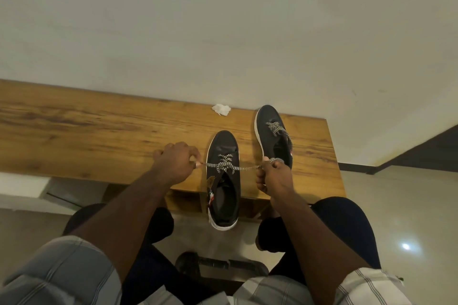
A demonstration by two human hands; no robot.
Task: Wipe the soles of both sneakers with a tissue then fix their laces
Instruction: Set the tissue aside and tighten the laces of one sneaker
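Sneaker (223,178) heel past table edge (183,189), laces (224,165) taut

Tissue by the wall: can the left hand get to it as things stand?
Probably yes, once freed. The tissue lies on bare table beyond the left hand, nothing between. That hand pinches a lace end, so it must let go first.

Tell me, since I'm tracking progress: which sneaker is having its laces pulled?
The nearer sneaker, overhanging the bench edge: both hands, left and right, pull its lace ends sideways. The far sneaker lies untouched.
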